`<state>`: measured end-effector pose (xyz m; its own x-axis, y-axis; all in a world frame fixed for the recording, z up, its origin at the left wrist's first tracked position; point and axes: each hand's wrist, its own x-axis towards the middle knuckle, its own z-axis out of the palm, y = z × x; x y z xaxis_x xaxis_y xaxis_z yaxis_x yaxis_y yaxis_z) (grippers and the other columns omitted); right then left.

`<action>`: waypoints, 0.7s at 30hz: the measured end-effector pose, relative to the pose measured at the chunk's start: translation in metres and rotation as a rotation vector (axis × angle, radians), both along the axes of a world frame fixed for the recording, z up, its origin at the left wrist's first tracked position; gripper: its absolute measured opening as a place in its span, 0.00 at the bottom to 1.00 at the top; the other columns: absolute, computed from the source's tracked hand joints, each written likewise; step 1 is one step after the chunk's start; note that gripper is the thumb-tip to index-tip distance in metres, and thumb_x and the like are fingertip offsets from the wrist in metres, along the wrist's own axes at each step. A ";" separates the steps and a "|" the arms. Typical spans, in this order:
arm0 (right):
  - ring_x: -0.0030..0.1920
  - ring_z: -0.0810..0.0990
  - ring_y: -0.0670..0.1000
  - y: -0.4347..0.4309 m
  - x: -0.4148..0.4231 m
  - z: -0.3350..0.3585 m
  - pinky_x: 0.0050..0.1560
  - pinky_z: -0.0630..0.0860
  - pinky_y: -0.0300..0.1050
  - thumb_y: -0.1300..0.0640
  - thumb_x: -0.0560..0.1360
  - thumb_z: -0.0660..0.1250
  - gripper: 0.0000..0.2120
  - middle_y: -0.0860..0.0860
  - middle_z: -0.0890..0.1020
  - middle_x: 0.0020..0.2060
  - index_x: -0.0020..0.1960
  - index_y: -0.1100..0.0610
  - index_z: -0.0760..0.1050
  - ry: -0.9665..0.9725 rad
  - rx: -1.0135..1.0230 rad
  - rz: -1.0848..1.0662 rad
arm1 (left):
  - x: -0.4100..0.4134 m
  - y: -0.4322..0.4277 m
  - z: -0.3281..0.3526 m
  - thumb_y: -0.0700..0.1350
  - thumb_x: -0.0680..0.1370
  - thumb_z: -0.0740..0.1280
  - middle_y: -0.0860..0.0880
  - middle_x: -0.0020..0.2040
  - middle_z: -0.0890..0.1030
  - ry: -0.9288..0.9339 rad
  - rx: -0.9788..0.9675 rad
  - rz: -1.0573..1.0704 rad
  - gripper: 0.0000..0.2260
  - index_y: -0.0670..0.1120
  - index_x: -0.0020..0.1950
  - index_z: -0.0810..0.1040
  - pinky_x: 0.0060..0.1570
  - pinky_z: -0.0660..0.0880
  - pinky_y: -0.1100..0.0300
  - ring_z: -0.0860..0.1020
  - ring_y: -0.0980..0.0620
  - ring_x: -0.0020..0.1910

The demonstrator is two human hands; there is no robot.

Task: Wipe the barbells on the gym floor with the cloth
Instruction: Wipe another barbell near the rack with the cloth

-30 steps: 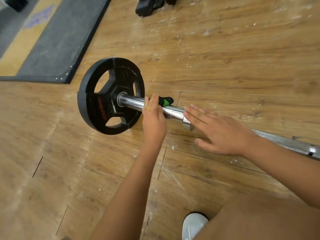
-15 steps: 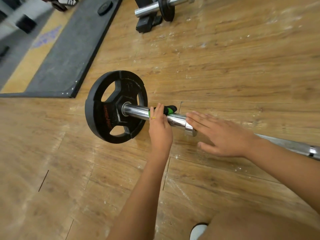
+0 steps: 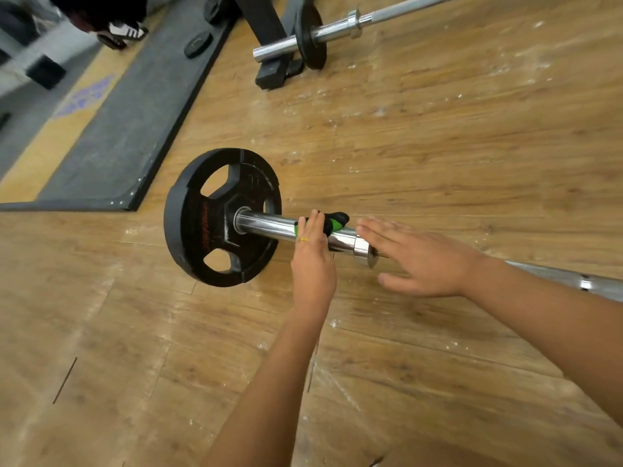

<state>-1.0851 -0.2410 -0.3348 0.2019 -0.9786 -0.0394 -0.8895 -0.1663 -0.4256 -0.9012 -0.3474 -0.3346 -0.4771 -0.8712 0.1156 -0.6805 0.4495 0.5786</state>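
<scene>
Head view — left hand point(image 3: 312, 267) round barbell point(image 3: 266, 225)

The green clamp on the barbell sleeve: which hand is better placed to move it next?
Left. The left hand grips the clamp; the right hand is open beside the end of the sleeve.

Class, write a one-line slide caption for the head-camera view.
Left hand holds the green-and-black collar on the barbell sleeve beside the black plate; right hand open, flat, alongside.
</scene>
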 end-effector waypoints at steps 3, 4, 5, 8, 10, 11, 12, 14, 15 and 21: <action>0.76 0.35 0.41 -0.005 -0.004 0.000 0.74 0.34 0.36 0.30 0.72 0.40 0.44 0.46 0.35 0.77 0.80 0.52 0.33 0.005 0.026 -0.007 | -0.005 -0.025 0.006 0.37 0.85 0.54 0.46 0.78 0.67 -0.039 0.018 0.020 0.19 0.45 0.76 0.69 0.75 0.62 0.49 0.55 0.50 0.81; 0.76 0.36 0.41 -0.007 -0.003 0.000 0.75 0.36 0.37 0.29 0.71 0.39 0.46 0.46 0.34 0.77 0.81 0.53 0.33 0.010 0.023 -0.021 | -0.007 -0.031 0.010 0.37 0.86 0.54 0.44 0.78 0.67 -0.050 0.020 0.045 0.18 0.44 0.75 0.70 0.75 0.62 0.48 0.55 0.49 0.81; 0.76 0.36 0.41 -0.009 0.000 0.001 0.76 0.37 0.39 0.28 0.71 0.40 0.47 0.47 0.34 0.77 0.81 0.53 0.33 0.014 0.016 -0.043 | -0.009 -0.035 0.013 0.37 0.86 0.53 0.44 0.78 0.67 -0.054 0.015 0.055 0.18 0.44 0.75 0.70 0.75 0.61 0.49 0.55 0.48 0.81; 0.74 0.35 0.40 -0.007 0.006 0.006 0.76 0.37 0.39 0.30 0.77 0.50 0.46 0.48 0.32 0.76 0.80 0.54 0.32 0.002 0.014 -0.120 | -0.011 -0.028 0.012 0.36 0.85 0.54 0.49 0.79 0.65 -0.052 0.000 -0.005 0.20 0.45 0.77 0.69 0.75 0.58 0.55 0.54 0.50 0.81; 0.73 0.35 0.40 -0.004 0.005 0.008 0.72 0.34 0.37 0.33 0.80 0.54 0.45 0.48 0.30 0.75 0.80 0.55 0.31 -0.006 0.042 -0.140 | -0.005 -0.026 0.011 0.35 0.85 0.55 0.50 0.79 0.65 -0.069 -0.016 -0.060 0.21 0.46 0.78 0.67 0.75 0.58 0.58 0.56 0.52 0.80; 0.73 0.35 0.41 -0.004 0.003 0.008 0.72 0.35 0.37 0.34 0.80 0.55 0.45 0.48 0.30 0.76 0.80 0.55 0.31 -0.012 0.058 -0.137 | -0.003 -0.033 0.012 0.36 0.85 0.55 0.48 0.78 0.67 -0.086 -0.032 -0.070 0.20 0.46 0.77 0.68 0.75 0.61 0.55 0.61 0.50 0.79; 0.76 0.35 0.42 -0.005 0.001 0.008 0.74 0.36 0.37 0.34 0.80 0.56 0.46 0.49 0.31 0.77 0.80 0.54 0.30 -0.018 0.068 -0.131 | -0.004 -0.042 0.014 0.37 0.85 0.55 0.45 0.75 0.70 -0.101 -0.038 -0.047 0.18 0.45 0.74 0.70 0.73 0.66 0.51 0.67 0.47 0.75; 0.78 0.36 0.45 -0.008 -0.002 0.010 0.74 0.36 0.38 0.35 0.80 0.56 0.46 0.50 0.33 0.79 0.79 0.54 0.30 -0.015 0.072 -0.126 | -0.010 -0.056 0.023 0.38 0.85 0.55 0.39 0.70 0.72 -0.126 -0.010 0.060 0.15 0.44 0.70 0.73 0.65 0.70 0.47 0.73 0.41 0.67; 0.77 0.35 0.44 -0.010 -0.003 0.011 0.73 0.34 0.37 0.35 0.80 0.56 0.46 0.49 0.32 0.78 0.79 0.54 0.30 -0.008 0.076 -0.136 | -0.014 -0.057 0.024 0.38 0.85 0.55 0.38 0.71 0.72 -0.131 -0.005 0.080 0.15 0.44 0.70 0.73 0.65 0.70 0.47 0.72 0.41 0.68; 0.79 0.37 0.46 -0.011 -0.003 0.006 0.74 0.32 0.40 0.33 0.80 0.54 0.46 0.51 0.34 0.79 0.80 0.56 0.30 0.043 0.048 -0.167 | -0.019 -0.048 0.005 0.37 0.85 0.56 0.46 0.74 0.71 -0.130 -0.078 0.002 0.18 0.45 0.74 0.71 0.70 0.67 0.51 0.67 0.46 0.75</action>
<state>-1.0883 -0.2524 -0.3290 0.0335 -0.9952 -0.0921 -0.9205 0.0052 -0.3906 -0.9199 -0.3953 -0.3296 -0.4906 -0.8631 0.1199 -0.7486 0.4879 0.4491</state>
